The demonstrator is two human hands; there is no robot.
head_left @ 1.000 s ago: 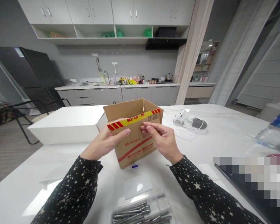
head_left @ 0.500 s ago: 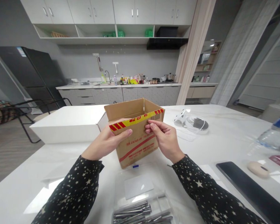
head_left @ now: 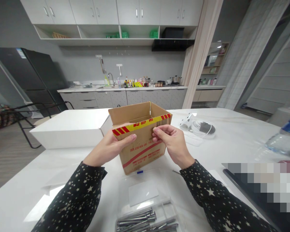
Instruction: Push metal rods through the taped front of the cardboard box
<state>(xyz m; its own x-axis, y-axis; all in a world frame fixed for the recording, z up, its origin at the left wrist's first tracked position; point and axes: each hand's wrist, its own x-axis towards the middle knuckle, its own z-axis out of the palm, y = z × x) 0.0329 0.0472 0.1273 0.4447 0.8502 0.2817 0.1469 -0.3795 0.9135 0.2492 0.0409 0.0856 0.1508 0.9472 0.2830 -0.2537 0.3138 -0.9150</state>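
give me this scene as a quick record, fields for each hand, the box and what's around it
left hand: grips the near left edge of the cardboard box, thumb on its front
right hand: fingers pinched at the front wall near the yellow and red tape
box: open at the top, standing on the white table
left of box: flat white box
right of box: small white fan, water bottle
near edge: clear case of metal bolts
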